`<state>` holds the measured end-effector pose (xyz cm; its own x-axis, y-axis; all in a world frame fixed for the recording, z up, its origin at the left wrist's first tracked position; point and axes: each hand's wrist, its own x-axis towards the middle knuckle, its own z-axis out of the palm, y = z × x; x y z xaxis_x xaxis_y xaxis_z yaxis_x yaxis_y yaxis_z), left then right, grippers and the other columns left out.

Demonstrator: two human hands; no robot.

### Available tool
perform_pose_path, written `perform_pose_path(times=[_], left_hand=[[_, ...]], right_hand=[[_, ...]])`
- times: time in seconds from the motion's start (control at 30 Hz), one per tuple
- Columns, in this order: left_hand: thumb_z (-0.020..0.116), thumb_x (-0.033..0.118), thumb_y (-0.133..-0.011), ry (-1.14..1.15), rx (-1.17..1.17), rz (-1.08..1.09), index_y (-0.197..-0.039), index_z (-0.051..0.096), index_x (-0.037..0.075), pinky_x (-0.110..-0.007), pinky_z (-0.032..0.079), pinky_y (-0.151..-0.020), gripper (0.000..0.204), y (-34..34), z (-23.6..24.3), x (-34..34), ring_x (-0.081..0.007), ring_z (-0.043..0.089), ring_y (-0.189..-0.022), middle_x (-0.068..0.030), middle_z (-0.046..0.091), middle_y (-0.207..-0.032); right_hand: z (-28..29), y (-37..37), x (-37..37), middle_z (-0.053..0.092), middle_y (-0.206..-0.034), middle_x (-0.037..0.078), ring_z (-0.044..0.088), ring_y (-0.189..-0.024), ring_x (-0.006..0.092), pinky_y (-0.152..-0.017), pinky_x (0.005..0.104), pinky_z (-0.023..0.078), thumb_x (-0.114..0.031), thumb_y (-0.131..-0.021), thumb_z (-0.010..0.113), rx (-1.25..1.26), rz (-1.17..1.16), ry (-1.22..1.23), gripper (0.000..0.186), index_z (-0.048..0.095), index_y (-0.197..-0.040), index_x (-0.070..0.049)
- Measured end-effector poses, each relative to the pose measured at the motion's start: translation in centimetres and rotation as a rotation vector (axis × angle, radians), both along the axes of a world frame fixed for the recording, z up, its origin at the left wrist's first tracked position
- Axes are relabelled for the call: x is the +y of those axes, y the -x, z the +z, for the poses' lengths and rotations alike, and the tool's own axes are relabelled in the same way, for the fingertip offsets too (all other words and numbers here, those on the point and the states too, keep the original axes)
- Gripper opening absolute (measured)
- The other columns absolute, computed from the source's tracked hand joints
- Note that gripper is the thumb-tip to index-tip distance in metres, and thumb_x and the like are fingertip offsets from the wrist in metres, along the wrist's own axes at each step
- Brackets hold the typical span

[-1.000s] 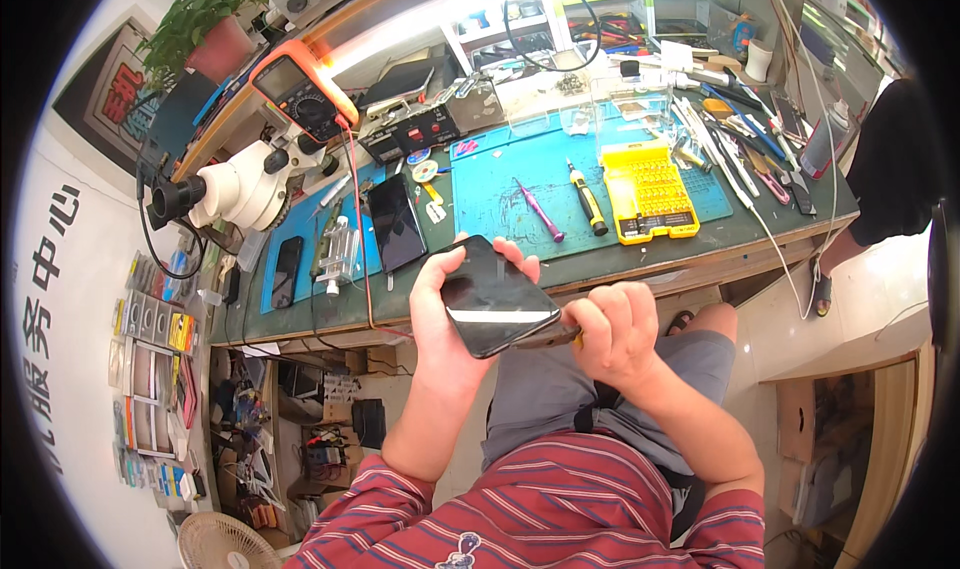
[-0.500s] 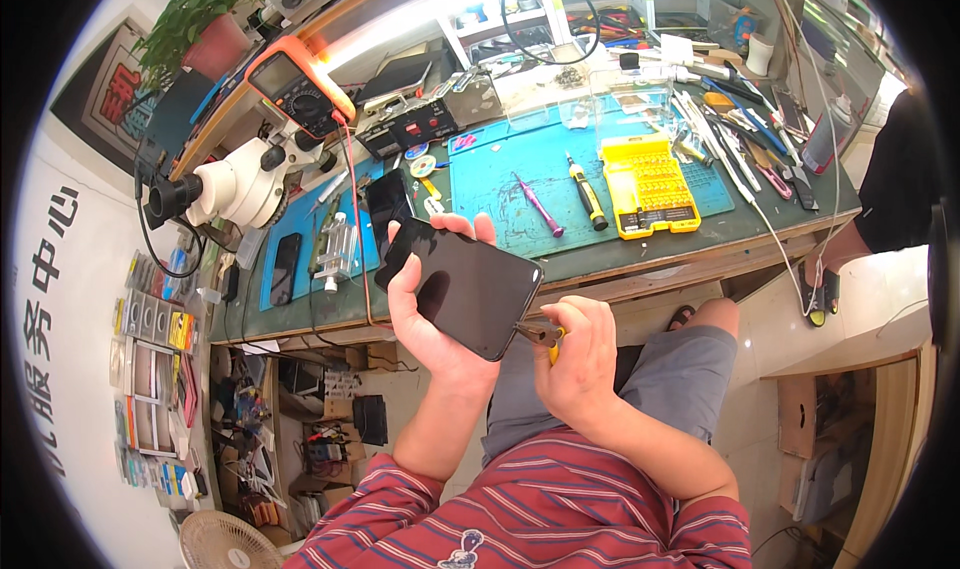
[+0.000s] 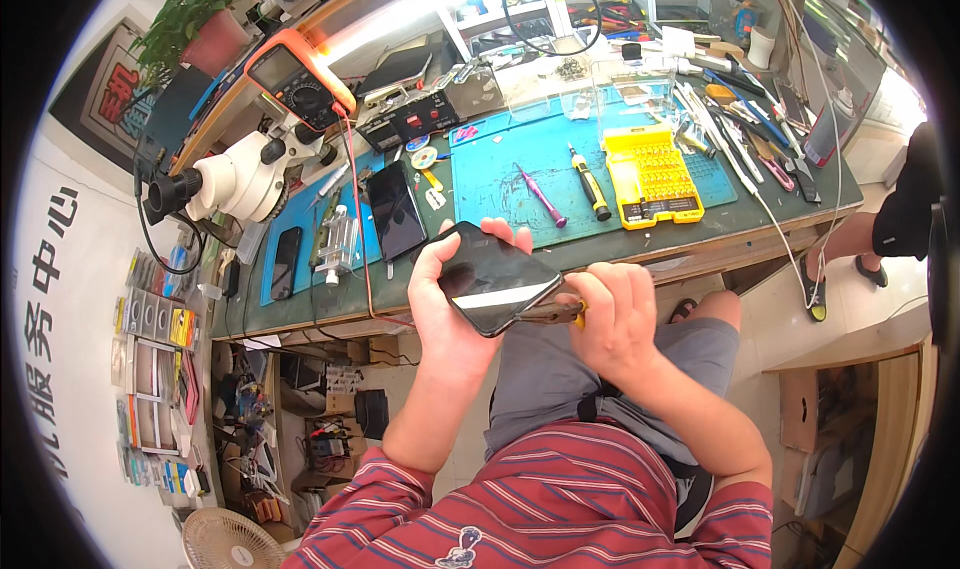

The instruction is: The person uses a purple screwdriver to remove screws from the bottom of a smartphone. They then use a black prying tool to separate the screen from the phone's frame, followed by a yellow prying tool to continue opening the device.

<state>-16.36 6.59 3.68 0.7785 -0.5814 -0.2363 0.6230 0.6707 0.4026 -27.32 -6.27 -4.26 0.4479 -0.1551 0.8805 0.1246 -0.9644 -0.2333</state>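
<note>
Cluttered with repair tools, the green bench [image 3: 300, 314] fills the upper part of the view. On it lies a blue work mat [image 3: 500, 184], which I use as the landmark. Left of the mat stands a white microscope [image 3: 235, 184]; on the right end of the mat sits a yellow screwdriver-bit case [image 3: 650, 174]. Below the mat, over the person's lap, the left hand [image 3: 445, 304] is closed around a dark smartphone [image 3: 497, 291], held tilted. Just right of the phone, the right hand [image 3: 620, 319] grips a yellow-handled tool [image 3: 572, 312] that touches the phone's edge.
</note>
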Motion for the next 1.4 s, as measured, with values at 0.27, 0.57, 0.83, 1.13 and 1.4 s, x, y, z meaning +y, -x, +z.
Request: perform_pose_path(times=[0.27,0.57,0.83,1.13,1.4], left_hand=[[0.059,0.014,-0.095,0.143,-0.227,0.256,-0.122,0.057,0.01,-0.046,0.047,-0.111,0.028,0.9,-0.1,-0.7,-0.0318,0.058,-0.123,-0.0132,0.061,-0.122],[0.058,0.016,-0.095,0.182,-0.221,0.286,-0.12,0.056,0.008,-0.047,0.05,-0.105,0.026,0.6,-0.5,-0.8,-0.0319,0.056,-0.123,-0.0143,0.061,-0.122],[0.06,0.01,-0.093,0.042,0.028,0.008,-0.106,0.06,-0.001,-0.051,0.048,-0.111,0.017,0.0,-0.5,-0.2,-0.0326,0.063,-0.113,-0.0212,0.063,-0.113],[0.062,0.012,-0.093,0.179,-0.162,0.224,-0.119,0.059,0.008,-0.047,0.05,-0.104,0.027,0.7,-0.1,-0.6,-0.0314,0.057,-0.122,-0.0141,0.061,-0.12],[0.057,0.012,-0.093,0.059,-0.169,0.108,-0.119,0.054,0.015,-0.053,0.046,-0.111,0.027,-0.1,0.5,0.1,-0.0269,0.063,-0.111,-0.0134,0.06,-0.115]], right_hand=[[-0.3,0.1,4.3,0.056,-0.114,0.017,0.057,-0.097,0.0363,-0.083,0.0449,0.045,0.005,-0.063,0.078,0.057,0.072,-0.332,0.068,0.051,-0.125,0.0],[-0.8,-0.2,4.5,0.056,-0.095,0.013,0.056,-0.081,0.0322,-0.069,0.0428,0.045,0.001,-0.071,0.074,0.037,0.075,-0.334,0.046,0.053,-0.112,-0.004],[-0.6,-1.0,-1.2,0.058,-0.1,0.01,0.058,-0.082,0.0272,-0.071,0.0406,0.046,-0.007,-0.083,0.071,-0.102,-0.036,0.057,0.035,0.057,-0.115,-0.005],[-0.6,-0.1,4.2,0.056,-0.112,0.018,0.056,-0.096,0.037,-0.083,0.0456,0.046,0.005,-0.063,0.075,0.051,0.114,-0.367,0.063,0.051,-0.122,-0.002],[-0.6,0.0,3.0,0.055,-0.092,0.011,0.056,-0.078,0.0303,-0.069,0.0415,0.046,-0.001,-0.073,0.074,0.04,0.042,-0.212,0.04,0.055,-0.109,-0.004]])
